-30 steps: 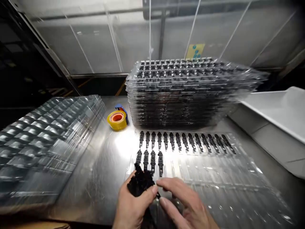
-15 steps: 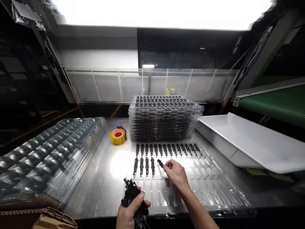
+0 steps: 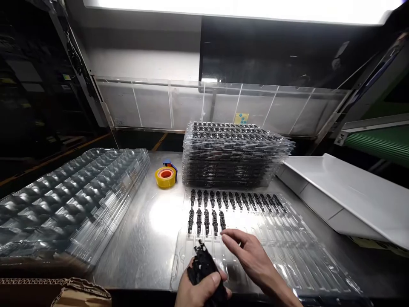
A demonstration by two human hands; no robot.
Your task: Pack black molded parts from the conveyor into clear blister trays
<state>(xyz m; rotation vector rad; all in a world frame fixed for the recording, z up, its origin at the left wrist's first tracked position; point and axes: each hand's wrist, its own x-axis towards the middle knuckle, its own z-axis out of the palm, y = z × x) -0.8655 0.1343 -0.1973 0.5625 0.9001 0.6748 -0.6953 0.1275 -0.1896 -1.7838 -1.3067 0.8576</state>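
Gripping a bunch (image 3: pixel 202 261) of black parts: left hand (image 3: pixel 200 288), thumb over the near side, ends poking out past the fingers. Right hand (image 3: pixel 254 256) sits to its right and slightly ahead, thumb and forefinger tips close together by the lower end of the end part (image 3: pixel 222 219), nearer row; can't tell if they touch it. No loose part visible in that hand. Tray (image 3: pixel 297 256) lies flat under the right hand and off to its right, with a longer row of parts farther ahead. Stack (image 3: pixel 228 166) of loaded trays beyond that.

Handling, my read: each part light, stiff, probably moulded plastic. Knobbly, so low slip risk. Jagged outlines may snag neighbours in the bunch; narrow ends look easiest to snap. Take one by its long edges around mid-length, finger and thumb, no bending. Keep the bunch in a loose palm hold. Tray looks thin, slick, flexy: rim only.
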